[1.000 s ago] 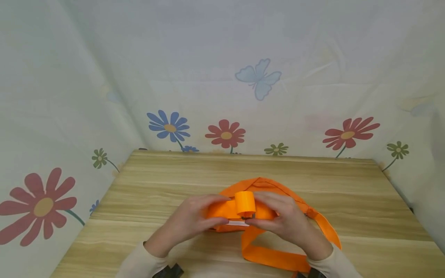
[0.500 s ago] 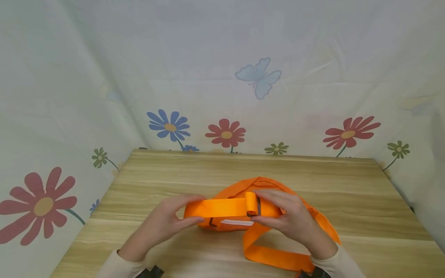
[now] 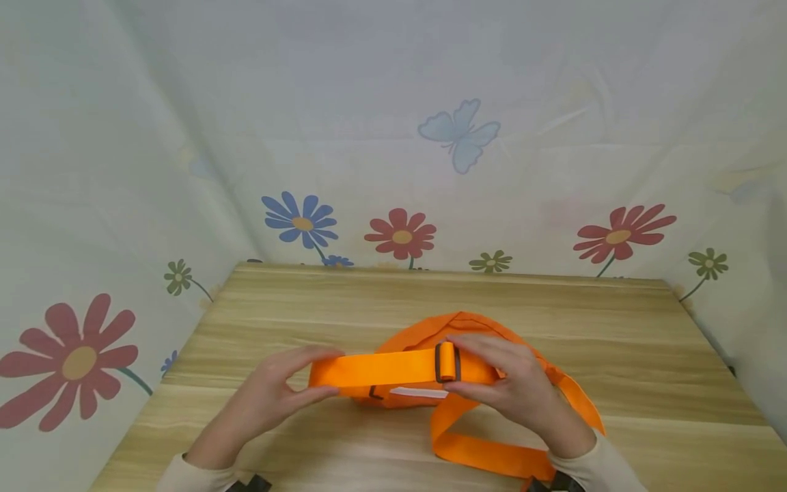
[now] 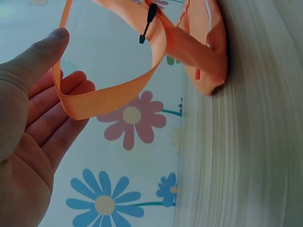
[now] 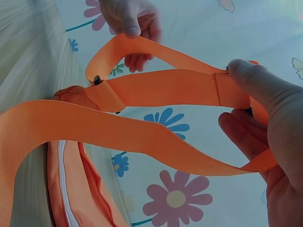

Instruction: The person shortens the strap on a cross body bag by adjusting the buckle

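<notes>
An orange waist bag (image 3: 418, 335) with a white zipper (image 5: 65, 184) lies on the table. Its orange strap (image 3: 381, 369) runs stretched between both hands, in front of the bag. My left hand (image 3: 273, 393) pinches a fold of the strap between thumb and fingers. At the other end, my right hand (image 3: 507, 376) pinches the strap beside a black slide buckle (image 3: 438, 362). A small strap loop stands up through that buckle. The left wrist view has the strap bending round the left fingers (image 4: 73, 87). Another black strap fitting (image 4: 149, 23) shows nearer the bag.
More of the strap (image 3: 486, 454) curves over the wooden table (image 3: 344, 301) near the right forearm. A white cloth backdrop (image 3: 307, 102) printed with flowers and a butterfly rises behind the table and along its sides.
My left hand has moved left, drawing the strap out longer. The wide loop at the buckle has shrunk to a narrow one, uncovering the buckle. My right hand has shifted slightly right.
</notes>
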A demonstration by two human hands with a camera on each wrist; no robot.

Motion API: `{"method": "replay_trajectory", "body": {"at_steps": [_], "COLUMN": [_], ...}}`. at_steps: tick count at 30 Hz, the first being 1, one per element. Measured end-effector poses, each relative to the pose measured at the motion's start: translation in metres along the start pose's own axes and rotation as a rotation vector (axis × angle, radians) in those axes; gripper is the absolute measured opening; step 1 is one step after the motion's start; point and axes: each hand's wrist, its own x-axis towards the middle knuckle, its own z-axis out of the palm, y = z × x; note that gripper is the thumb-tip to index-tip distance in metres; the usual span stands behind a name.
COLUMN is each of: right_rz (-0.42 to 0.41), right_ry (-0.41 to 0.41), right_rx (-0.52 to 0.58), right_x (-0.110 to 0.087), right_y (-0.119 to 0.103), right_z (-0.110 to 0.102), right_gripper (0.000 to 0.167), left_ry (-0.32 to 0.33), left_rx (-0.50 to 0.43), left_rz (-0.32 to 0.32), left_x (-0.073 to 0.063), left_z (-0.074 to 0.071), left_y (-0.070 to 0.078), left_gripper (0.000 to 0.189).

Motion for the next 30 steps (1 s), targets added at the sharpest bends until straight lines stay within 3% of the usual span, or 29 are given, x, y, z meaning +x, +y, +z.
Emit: {"method": "replay_trajectory", "body": {"at_steps": [7, 14, 18, 26, 30], "right_rz": [0.001, -0.035, -0.046, -0.05, -0.06], "right_ry": [-0.007, -0.014, -0.018, -0.041, -0.045], "right_rx": [0.021, 0.02, 0.007, -0.003, -0.009], "right_x": [0.002, 0.006, 0.008, 0.011, 0.013], "right_y": [-0.001, -0.003, -0.004, -0.008, -0.009], "right_z": [-0.002, 0.004, 0.008, 0.013, 0.015], "right_gripper": [0.049, 0.05, 0.049, 0.048, 0.049], "left_ry": [0.03, -0.029, -0.064, -0.159, -0.145], "left_rx": [0.054, 0.096, 0.05, -0.216, -0.262], "left_rz": [0.017, 0.031, 0.044, 0.014, 0.044], "left_x": [-0.01, -0.005, 0.008, 0.046, 0.054], "left_z": [-0.008, -0.001, 0.011, 0.046, 0.059], "left_y": [-0.016, -0.021, -0.005, 0.046, 0.056], "left_gripper": [0.05, 0.05, 0.052, 0.065, 0.059]}}
